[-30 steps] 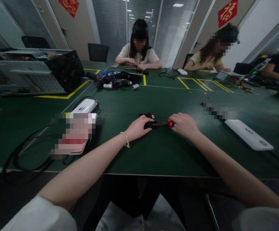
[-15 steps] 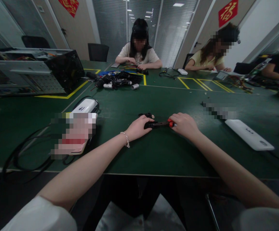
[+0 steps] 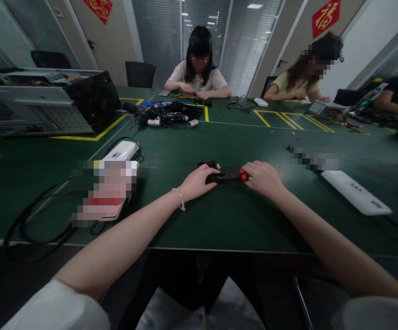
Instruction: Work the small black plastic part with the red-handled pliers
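My left hand is closed around a small black part resting on the green table. My right hand grips the red handle of a slim tool, whose dark shaft runs left into the black part. Both hands rest on the table top, about a hand's width apart. A thin bracelet sits on my left wrist. What the black part is cannot be made out.
A white power strip lies to the right, another white device with black cables to the left. An open computer case stands far left. A pile of black tools sits mid-table. Three other people work at the far side.
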`<state>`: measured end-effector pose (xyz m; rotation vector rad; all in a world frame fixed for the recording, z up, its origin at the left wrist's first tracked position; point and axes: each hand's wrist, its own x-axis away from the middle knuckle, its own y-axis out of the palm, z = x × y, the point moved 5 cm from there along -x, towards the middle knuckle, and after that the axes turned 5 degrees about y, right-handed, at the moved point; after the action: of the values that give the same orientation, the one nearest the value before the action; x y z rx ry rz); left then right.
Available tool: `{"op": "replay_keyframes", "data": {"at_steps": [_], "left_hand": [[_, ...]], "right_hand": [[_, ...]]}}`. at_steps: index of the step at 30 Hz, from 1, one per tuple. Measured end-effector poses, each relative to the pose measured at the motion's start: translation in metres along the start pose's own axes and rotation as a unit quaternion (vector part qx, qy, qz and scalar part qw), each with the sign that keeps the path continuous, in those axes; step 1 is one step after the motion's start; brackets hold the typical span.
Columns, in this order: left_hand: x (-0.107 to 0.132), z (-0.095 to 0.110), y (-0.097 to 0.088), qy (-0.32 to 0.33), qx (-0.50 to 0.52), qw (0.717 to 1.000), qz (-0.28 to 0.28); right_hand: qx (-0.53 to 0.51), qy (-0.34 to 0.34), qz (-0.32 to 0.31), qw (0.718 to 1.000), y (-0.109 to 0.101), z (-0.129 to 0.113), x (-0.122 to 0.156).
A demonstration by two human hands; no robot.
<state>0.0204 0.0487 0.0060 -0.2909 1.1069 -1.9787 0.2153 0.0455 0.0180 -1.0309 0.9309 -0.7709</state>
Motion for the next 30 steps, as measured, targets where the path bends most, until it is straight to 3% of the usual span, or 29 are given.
{"op": "replay_keyframes", "data": {"at_steps": [30], "left_hand": [[-0.0004,-0.0040,0.0016,0.007,0.000,1.000,0.007]], "right_hand": [[-0.010,-0.001,0.001,1.000,-0.0007,-0.0015,0.0000]]}}
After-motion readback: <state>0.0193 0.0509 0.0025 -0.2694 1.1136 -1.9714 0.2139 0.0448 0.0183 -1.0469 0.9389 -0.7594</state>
